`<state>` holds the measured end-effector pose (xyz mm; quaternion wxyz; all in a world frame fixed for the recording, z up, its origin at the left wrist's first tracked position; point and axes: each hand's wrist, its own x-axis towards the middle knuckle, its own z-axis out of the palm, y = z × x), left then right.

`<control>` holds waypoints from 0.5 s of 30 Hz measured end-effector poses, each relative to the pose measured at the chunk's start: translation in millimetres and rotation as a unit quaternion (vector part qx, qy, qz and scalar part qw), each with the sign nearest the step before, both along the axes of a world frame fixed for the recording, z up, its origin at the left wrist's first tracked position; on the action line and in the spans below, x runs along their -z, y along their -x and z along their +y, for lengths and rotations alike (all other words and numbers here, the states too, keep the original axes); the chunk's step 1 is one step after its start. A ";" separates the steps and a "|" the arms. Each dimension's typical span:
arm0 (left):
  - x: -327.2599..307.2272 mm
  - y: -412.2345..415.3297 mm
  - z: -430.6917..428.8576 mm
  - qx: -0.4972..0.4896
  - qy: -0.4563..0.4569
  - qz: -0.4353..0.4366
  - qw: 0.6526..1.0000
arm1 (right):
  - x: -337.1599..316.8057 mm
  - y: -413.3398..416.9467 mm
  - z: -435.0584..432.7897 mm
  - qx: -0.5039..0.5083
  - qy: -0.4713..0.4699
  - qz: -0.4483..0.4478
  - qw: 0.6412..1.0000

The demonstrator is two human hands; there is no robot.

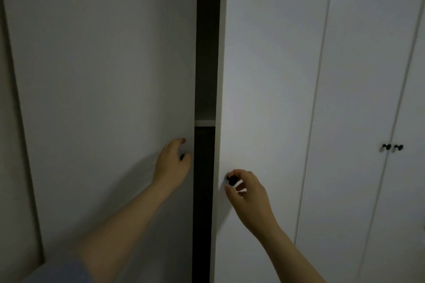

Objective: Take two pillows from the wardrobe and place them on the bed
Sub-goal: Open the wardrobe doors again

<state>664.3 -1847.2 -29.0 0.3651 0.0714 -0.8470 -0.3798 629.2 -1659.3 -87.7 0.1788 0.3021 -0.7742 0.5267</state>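
A white wardrobe fills the view. Its left door (103,76) and right door (271,76) stand slightly apart, with a narrow dark gap (205,53) between them. My left hand (172,163) grips the small black knob (182,156) of the left door. My right hand (247,190) pinches the black knob (231,180) of the right door. Inside the gap a white shelf edge (204,122) shows. No pillows are visible; the interior is dark and mostly hidden by the doors.
Further right are two more white doors (358,76), closed, with a pair of black knobs (392,147). A wall or panel edge (13,122) runs down the far left.
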 end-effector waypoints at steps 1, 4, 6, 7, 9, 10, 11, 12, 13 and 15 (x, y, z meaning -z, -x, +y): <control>-4.9 -3.3 8.5 0.032 -0.040 0.017 0.999 | 0.2 -2.1 1.9 0.007 -0.004 0.003 1.000; -22.1 -13.6 34.9 0.142 -0.149 0.023 0.978 | 0.5 -7.6 5.2 0.025 -0.010 0.008 1.000; -30.5 -18.2 49.6 0.199 -0.202 0.008 0.959 | 0.8 -10.7 6.9 0.033 -0.007 0.008 0.999; -33.0 -20.0 55.0 0.213 -0.218 0.005 0.952 | 1.4 -12.6 7.2 0.039 -0.008 0.008 0.999; -35.7 -22.5 61.1 0.216 -0.226 0.010 0.950 | 3.2 -15.5 4.6 0.060 -0.013 0.014 0.998; -36.2 -23.5 62.7 0.212 -0.223 0.012 0.951 | 4.6 -17.0 1.8 0.078 -0.015 0.021 0.997; -36.6 -24.4 63.8 0.209 -0.220 0.013 0.953 | 5.6 -19.3 -1.9 0.099 -0.017 0.030 0.994; -36.6 -24.9 64.4 0.206 -0.216 0.013 0.954 | 7.5 -22.2 -6.4 0.122 -0.013 0.036 0.992; -37.6 -24.9 64.7 0.203 -0.214 0.011 0.956 | 9.1 -24.6 -11.5 0.142 -0.006 0.033 0.989; -38.5 -25.3 65.4 0.200 -0.209 0.007 0.957 | 14.4 -27.9 -20.3 0.168 0.011 -0.002 0.986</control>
